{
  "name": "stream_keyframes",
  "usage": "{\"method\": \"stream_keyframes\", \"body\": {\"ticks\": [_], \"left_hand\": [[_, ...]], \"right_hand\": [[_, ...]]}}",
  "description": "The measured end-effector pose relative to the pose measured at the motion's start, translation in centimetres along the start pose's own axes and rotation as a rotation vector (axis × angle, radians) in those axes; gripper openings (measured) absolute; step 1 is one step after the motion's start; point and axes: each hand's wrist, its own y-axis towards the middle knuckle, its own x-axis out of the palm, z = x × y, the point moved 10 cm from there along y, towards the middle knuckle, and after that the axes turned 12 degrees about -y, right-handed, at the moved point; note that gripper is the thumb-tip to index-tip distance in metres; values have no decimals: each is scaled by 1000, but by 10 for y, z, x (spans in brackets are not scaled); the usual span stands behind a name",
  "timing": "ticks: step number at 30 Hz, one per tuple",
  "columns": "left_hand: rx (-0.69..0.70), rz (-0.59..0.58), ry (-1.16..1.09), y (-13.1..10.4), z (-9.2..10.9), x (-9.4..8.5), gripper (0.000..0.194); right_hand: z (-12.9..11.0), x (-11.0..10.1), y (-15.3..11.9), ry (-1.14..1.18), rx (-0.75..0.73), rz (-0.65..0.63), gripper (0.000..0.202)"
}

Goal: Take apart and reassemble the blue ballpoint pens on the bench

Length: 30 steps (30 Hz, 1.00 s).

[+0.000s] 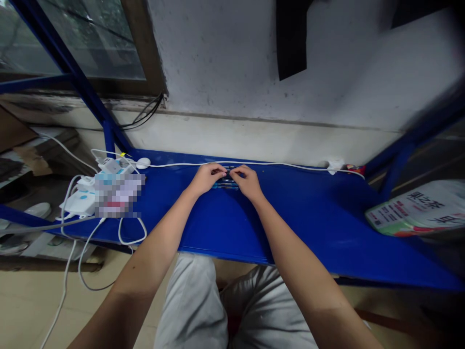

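Note:
Several thin dark and blue pens [225, 185] lie side by side on the blue tabletop [305, 208], near its back edge. My left hand [209, 177] is at their left end, thumb and forefinger pinched on a thin dark pen. My right hand [247, 179] faces it from the right, its fingers closed at the other end of the same dark piece. Both hands hover just over the row, a short gap between their fingertips. The fingers partly hide the pens, and their exact number cannot be made out.
White power strips and chargers [82, 199] with tangled cables crowd the left end. A white cable [290, 166] runs along the back edge by the wall. At the right lies a large printed plastic package [417, 208]. Blue metal posts [397, 167] stand at both sides.

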Motion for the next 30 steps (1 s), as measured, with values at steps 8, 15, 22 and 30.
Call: {"method": "stream_keyframes", "body": {"ticks": [8, 15, 22, 30], "left_hand": [[68, 26, 117, -3, 3, -4, 5], [89, 43, 135, -4, 7, -2, 7], [110, 41, 116, -5, 8, 0, 8], [211, 6, 157, -6, 15, 3, 12]], "right_hand": [[13, -11, 2, 91, 75, 66, 15], [6, -12, 0, 62, 77, 51, 15], [5, -9, 0, 54, 55, 41, 12], [0, 1, -3, -12, -3, 12, 8]]}}
